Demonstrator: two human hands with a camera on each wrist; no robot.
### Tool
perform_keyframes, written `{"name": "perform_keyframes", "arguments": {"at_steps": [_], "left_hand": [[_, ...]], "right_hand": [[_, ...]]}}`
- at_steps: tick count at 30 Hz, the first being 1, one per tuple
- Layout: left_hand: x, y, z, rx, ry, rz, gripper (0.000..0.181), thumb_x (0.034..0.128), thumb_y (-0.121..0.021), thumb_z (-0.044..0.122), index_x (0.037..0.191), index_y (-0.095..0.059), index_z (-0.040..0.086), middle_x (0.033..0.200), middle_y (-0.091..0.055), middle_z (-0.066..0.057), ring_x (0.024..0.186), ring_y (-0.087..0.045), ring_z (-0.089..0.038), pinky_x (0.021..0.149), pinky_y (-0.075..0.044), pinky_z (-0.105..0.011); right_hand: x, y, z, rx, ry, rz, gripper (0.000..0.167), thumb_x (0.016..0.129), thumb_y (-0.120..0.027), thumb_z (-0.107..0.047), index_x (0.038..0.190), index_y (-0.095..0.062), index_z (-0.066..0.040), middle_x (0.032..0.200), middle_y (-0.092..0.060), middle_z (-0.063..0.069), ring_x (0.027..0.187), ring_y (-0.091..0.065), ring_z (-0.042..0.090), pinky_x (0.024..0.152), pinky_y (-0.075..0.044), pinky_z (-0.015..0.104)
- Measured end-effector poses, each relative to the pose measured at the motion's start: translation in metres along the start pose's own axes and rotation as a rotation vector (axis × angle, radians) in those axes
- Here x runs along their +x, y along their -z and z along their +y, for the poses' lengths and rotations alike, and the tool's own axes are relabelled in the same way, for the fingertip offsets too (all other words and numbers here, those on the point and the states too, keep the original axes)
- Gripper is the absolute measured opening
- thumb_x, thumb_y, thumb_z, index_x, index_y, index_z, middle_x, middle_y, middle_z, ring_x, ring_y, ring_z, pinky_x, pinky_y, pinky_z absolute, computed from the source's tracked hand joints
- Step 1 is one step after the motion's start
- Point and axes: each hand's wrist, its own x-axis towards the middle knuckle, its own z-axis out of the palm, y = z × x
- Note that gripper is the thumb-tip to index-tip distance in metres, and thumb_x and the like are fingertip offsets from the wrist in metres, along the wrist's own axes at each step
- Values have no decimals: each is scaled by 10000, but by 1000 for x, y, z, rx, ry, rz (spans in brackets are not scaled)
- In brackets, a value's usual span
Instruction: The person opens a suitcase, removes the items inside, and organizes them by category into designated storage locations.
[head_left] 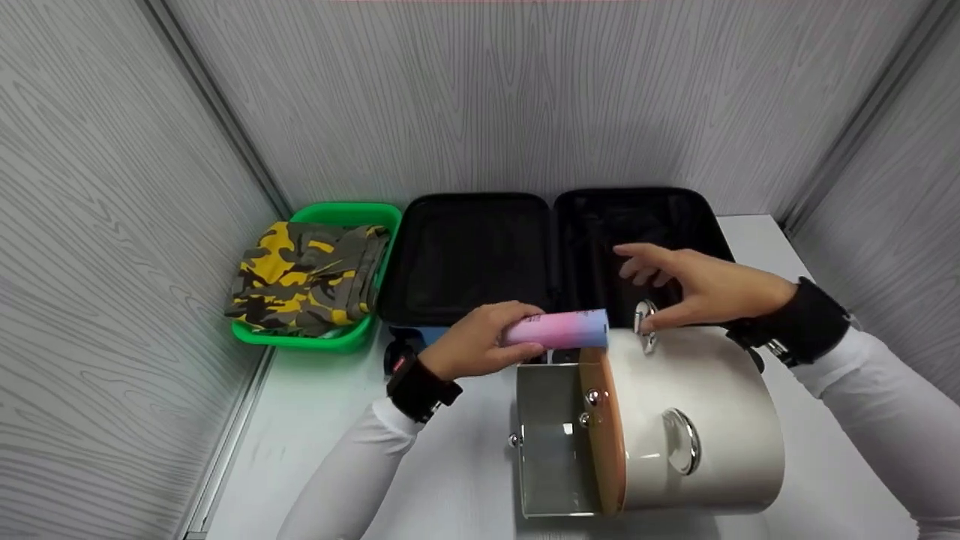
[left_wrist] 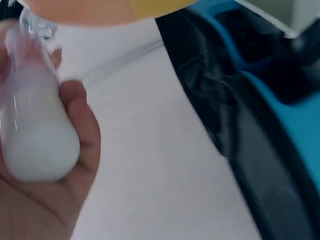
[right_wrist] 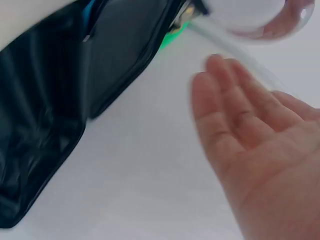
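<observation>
My left hand grips a pink-to-blue cylindrical bottle, its blue end pointing right, above the pulled-out drawer of a cream box. In the left wrist view the fingers curl round the bottle, which looks pale and rounded at its near end; blur hides its details. The cream box has an orange-brown front, round silver knobs and silver handles. Over the back of that box, my right hand has its fingers extended and holds nothing. Its thumb is near a silver handle; whether they touch I cannot tell.
An open black suitcase lies along the back wall, behind the box. To its left stands a green basin with folded yellow-and-grey camouflage clothing. The grey drawer sticks out leftward. A dark object lies beside the left wrist.
</observation>
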Motion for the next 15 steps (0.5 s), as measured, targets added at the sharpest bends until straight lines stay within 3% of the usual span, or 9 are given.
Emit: {"name": "perform_keyframes", "arguments": {"at_steps": [4, 8, 11, 15], "left_hand": [[-20, 13, -17, -76, 12, -139, 428, 1004, -805, 279, 1359, -716, 57, 1249, -759, -96, 1046, -658, -198, 955, -565, -368], [-31, 19, -20, -68, 50, -264, 435, 923, -896, 265, 1313, -770, 119, 1243, -778, -41, 1043, -659, -159, 946, -560, -322], [-29, 12, -15, 11, 56, -353, 436, 886, -928, 247, 1287, -791, 144, 1226, -789, -25, 1044, -671, -155, 959, -565, -322], [-19, -13, -6, 217, 0, -453, 439, 862, -935, 279, 1274, -804, 203, 1210, -798, 29, 1097, -688, -148, 971, -500, -340]], "right_hand": [[-24, 6, 3, 0, -110, -72, 826, 889, -918, -259, 1553, -510, 16, 1392, -709, 126, 1210, -704, 298, 1019, -584, 499], [-39, 3, 4, 21, -197, -162, 792, 866, -930, -380, 1500, -601, -40, 1426, -706, 79, 1261, -688, 324, 1050, -569, 522], [-45, -5, 5, 0, -234, -213, 808, 833, -940, -465, 1463, -642, -58, 1397, -720, 36, 1275, -674, 280, 1092, -545, 488], [-49, -14, 5, -43, -265, -233, 822, 804, -951, -499, 1428, -672, -43, 1369, -734, 35, 1281, -655, 240, 1115, -523, 417]]}}
